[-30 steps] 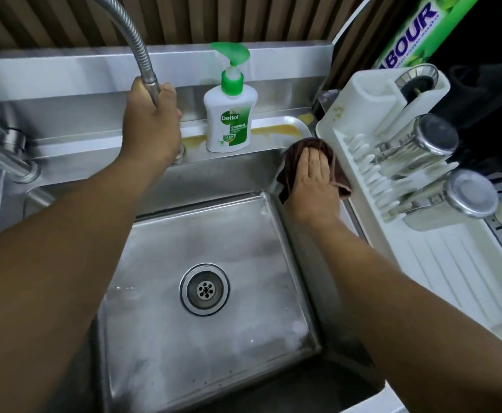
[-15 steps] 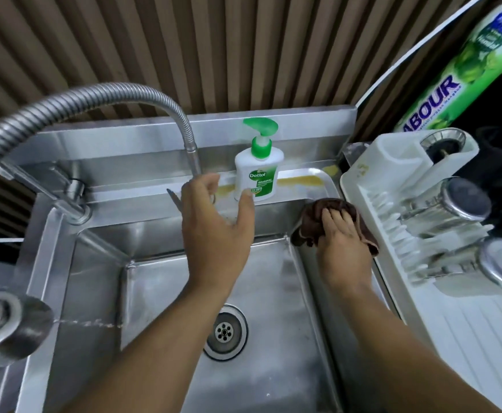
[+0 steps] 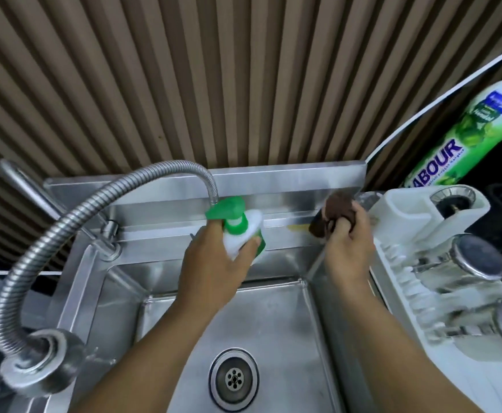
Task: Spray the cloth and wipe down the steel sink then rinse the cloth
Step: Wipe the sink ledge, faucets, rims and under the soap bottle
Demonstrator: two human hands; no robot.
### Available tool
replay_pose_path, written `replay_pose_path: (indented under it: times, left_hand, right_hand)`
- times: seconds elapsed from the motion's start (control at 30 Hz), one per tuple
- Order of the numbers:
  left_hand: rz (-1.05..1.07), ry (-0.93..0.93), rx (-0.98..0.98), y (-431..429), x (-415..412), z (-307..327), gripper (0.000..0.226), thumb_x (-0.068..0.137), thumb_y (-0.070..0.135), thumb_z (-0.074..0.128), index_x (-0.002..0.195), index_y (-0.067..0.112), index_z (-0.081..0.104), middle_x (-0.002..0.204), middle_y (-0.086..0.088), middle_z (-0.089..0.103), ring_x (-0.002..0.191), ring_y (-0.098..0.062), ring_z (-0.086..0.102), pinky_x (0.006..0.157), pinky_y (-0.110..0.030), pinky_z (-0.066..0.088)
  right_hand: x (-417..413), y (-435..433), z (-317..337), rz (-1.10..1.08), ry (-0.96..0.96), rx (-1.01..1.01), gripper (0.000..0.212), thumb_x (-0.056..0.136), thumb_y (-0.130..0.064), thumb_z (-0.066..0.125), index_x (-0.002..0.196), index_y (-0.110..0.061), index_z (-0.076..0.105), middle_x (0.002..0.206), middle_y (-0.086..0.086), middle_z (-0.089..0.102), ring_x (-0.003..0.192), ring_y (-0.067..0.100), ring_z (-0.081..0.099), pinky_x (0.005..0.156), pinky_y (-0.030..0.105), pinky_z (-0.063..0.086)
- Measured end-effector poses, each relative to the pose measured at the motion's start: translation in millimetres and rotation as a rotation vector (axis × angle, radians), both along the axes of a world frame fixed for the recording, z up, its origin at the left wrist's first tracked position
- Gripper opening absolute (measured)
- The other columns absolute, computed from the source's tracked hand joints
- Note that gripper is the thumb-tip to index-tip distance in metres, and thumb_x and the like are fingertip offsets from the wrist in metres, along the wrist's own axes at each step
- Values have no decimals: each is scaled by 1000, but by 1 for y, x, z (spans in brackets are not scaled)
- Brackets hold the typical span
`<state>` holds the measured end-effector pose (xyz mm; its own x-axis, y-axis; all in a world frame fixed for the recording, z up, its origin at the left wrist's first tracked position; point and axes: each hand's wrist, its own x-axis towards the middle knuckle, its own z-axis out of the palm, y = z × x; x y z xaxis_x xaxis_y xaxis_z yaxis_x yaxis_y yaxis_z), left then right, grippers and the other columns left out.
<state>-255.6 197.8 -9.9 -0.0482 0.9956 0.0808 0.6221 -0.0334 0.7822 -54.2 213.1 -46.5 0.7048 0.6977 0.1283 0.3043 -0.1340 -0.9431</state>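
My left hand point(image 3: 217, 263) grips the white soap pump bottle with a green pump head point(image 3: 238, 225) and holds it tilted over the sink's back ledge. My right hand point(image 3: 348, 248) holds the bunched brown cloth point(image 3: 337, 208) at the sink's back right corner, near the rear splashback. The steel sink basin point(image 3: 273, 323) lies below both hands, its round drain point(image 3: 233, 378) at the bottom centre. The bottle's lower half is hidden by my fingers.
A flexible steel faucet hose point(image 3: 74, 222) arcs from the left over the back ledge. A white dish rack point(image 3: 416, 263) with steel tumblers stands right of the sink. A green dish-liquid bottle point(image 3: 464, 132) stands behind the rack. Ribbed wall panels rise at the back.
My left hand left the faucet hose, reached the soap bottle and picked it up. My right hand gathered the flat cloth into a bunch and lifted it toward the back corner.
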Motion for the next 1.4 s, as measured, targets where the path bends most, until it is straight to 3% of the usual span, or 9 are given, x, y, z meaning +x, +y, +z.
replay_pose_path:
  times: [0.1, 0.2, 0.37, 0.47, 0.6, 0.77, 0.87, 1.13, 1.4]
  left_hand:
    - [60, -23, 41, -18, -31, 10, 40, 76, 37, 79, 103, 40, 49, 96, 8, 67, 88, -23, 62, 74, -37, 49]
    - [124, -94, 58, -23, -55, 16, 38, 73, 28, 81, 99, 38, 55, 92, 17, 69, 86, -12, 65, 72, -33, 51]
    - [122, -135, 89, -20, -65, 17, 39, 73, 25, 80, 100, 39, 56, 94, 29, 66, 84, 1, 64, 71, -20, 49]
    - [91, -129, 97, -19, -64, 15, 36, 73, 24, 81, 93, 41, 56, 94, 34, 63, 83, 6, 61, 66, -11, 45]
    - [102, -155, 99, -16, -65, 12, 36, 74, 26, 81, 94, 41, 56, 92, 33, 64, 83, 4, 61, 66, -21, 47]
    - [105, -156, 108, -14, -62, 10, 36, 73, 25, 80, 95, 37, 55, 92, 27, 65, 83, -3, 62, 67, -25, 48]
    - [108, -157, 104, -14, -60, 9, 35, 73, 26, 80, 96, 35, 56, 92, 25, 66, 82, -6, 63, 69, -32, 51]
    - [124, -161, 74, -14, -64, 5, 39, 71, 24, 83, 97, 36, 56, 91, 30, 64, 82, -6, 64, 71, -37, 53]
    - [128, -161, 55, -12, -61, 4, 37, 73, 18, 84, 95, 31, 58, 83, 18, 68, 79, -3, 63, 64, -30, 45]
  right_hand:
    - [-32, 39, 4, 214, -199, -31, 53, 97, -12, 42, 150, -17, 45, 150, 10, 50, 138, 26, 43, 116, 38, 33]
    - [-72, 70, -4, 508, -639, -33, 61, 93, -8, 45, 153, -12, 38, 159, 12, 36, 149, 33, 25, 122, 49, 21]
    - [-88, 76, -20, 623, -1081, -4, 73, 87, -11, 54, 156, -13, 30, 157, 12, 36, 146, 35, 27, 118, 53, 26]
    - [-44, 79, -24, 335, -926, -86, 71, 88, -12, 51, 156, -10, 27, 157, 14, 35, 145, 36, 28, 113, 54, 31]
    - [-16, 96, -13, -32, -561, -171, 65, 85, -16, 42, 149, -2, 39, 154, 20, 38, 143, 45, 29, 113, 58, 29]
    - [-100, 80, -19, 461, -925, 21, 67, 85, -10, 56, 150, -10, 41, 153, 15, 40, 145, 39, 28, 117, 54, 26]
    - [-96, 84, -14, 509, -968, 57, 64, 86, -11, 55, 149, -10, 42, 150, 12, 44, 142, 34, 33, 115, 49, 31]
    - [26, 105, -6, -97, -356, -97, 60, 91, -11, 39, 150, 1, 35, 160, 21, 27, 149, 41, 19, 121, 47, 16]
    - [-47, 89, -21, 18, -292, 5, 55, 103, -6, 38, 157, -7, 24, 167, 12, 11, 155, 32, 3, 124, 39, 14]
